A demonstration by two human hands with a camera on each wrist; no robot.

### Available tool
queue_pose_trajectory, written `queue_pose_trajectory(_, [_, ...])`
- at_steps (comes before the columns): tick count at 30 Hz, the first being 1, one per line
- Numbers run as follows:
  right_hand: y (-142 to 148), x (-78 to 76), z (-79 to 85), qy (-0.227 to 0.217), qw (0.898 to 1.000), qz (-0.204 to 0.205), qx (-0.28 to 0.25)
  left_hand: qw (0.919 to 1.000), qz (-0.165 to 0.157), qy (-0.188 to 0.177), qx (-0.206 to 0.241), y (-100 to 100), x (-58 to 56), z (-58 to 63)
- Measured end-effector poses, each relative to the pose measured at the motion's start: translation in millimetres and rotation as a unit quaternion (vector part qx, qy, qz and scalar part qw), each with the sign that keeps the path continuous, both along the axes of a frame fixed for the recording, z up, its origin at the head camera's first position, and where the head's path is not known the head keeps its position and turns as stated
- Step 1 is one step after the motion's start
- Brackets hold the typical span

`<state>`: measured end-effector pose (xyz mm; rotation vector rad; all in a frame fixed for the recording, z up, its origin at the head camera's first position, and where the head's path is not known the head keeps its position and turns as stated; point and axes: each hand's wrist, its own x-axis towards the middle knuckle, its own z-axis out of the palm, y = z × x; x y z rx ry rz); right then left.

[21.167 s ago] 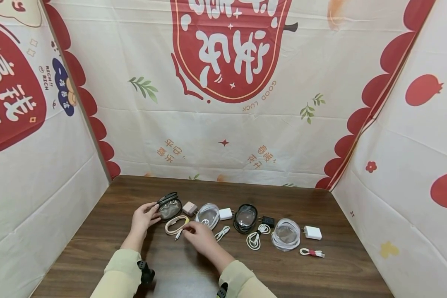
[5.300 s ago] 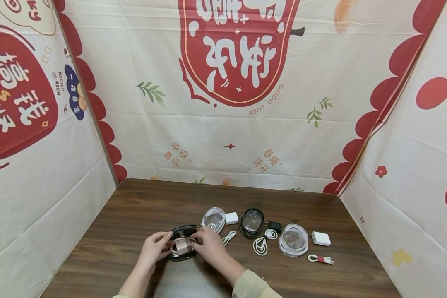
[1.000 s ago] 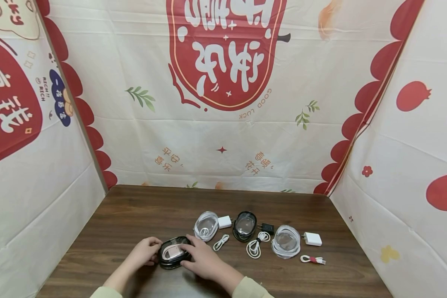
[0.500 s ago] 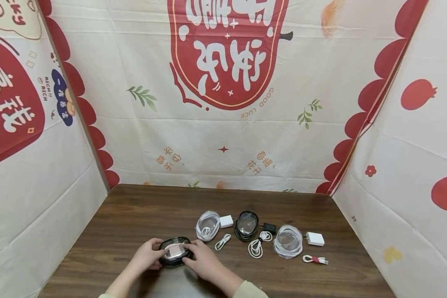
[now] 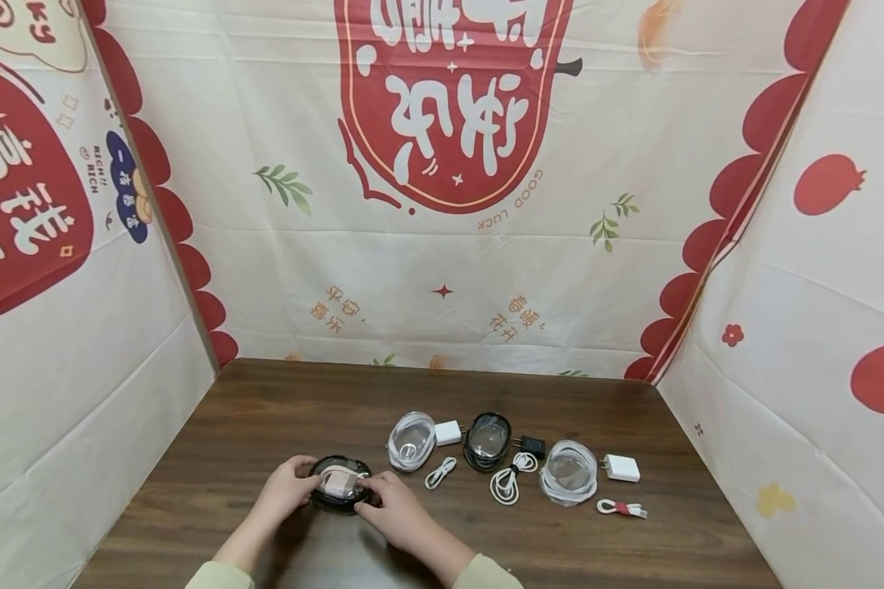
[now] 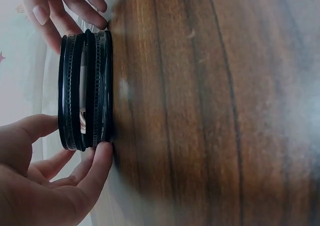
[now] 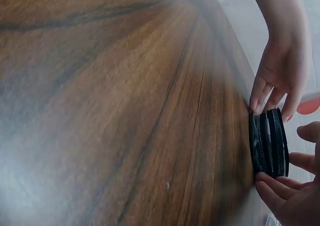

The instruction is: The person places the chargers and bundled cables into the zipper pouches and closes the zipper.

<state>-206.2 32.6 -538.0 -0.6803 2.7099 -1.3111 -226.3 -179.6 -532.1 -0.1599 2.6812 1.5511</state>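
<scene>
My left hand [image 5: 287, 488] and right hand [image 5: 394, 509] grip the black case [image 5: 333, 502], one at each end, on the desk [image 5: 280, 405], left of the row. Pink charger [image 5: 339, 486] and pink cable [image 5: 336, 469] inside, seen through the lid. Zip teeth [image 6: 70, 85] look apart on the near side, so main risk: I tip or squeeze it and something slides out of the gap; a stray cable loop could jam the zip. Farther off, three loose white cables: plain one [image 5: 440, 473], black-tied one [image 5: 511, 481], red-tied one [image 5: 633, 510]. Behind: left white case [image 5: 416, 429], second black case [image 5: 488, 446], right white case [image 5: 568, 472]; left white charger [image 5: 448, 433], black charger [image 5: 534, 447], right white charger [image 5: 622, 468]. Count: four cases, four chargers, four cables.
</scene>
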Motion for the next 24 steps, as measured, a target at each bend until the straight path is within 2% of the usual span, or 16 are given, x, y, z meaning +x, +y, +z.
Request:
queue_pose_trajectory(11, [-4.1,-2.4,-1.8,-0.003,1.0,0.001,-0.027,0.999,0.002,0.024,-0.037,-2.4,-9.3,-0.2])
queue_pose_trajectory(15, [0.0,-4.3,-1.4,0.0,0.999,-0.009,-0.042,0.995,-0.005,0.047,-0.089,-3.3,-8.6,2.8])
queue_pose_trajectory(20, [5.8,-10.8,-2.4,-0.01,0.998,-0.02,-0.057,0.9822,-0.032,0.111,-0.148,0.5,-6.0,5.7])
queue_pose_trajectory(22, [7.3,-14.5,-3.4,-0.019,0.998,-0.024,-0.063,0.9733,-0.059,0.14,-0.172,4.4,-4.6,6.4])
queue_pose_trajectory(24, [8.5,-18.5,-3.9,-0.022,0.997,-0.031,-0.065,0.9606,-0.091,0.168,-0.202,8.7,-3.1,6.1])
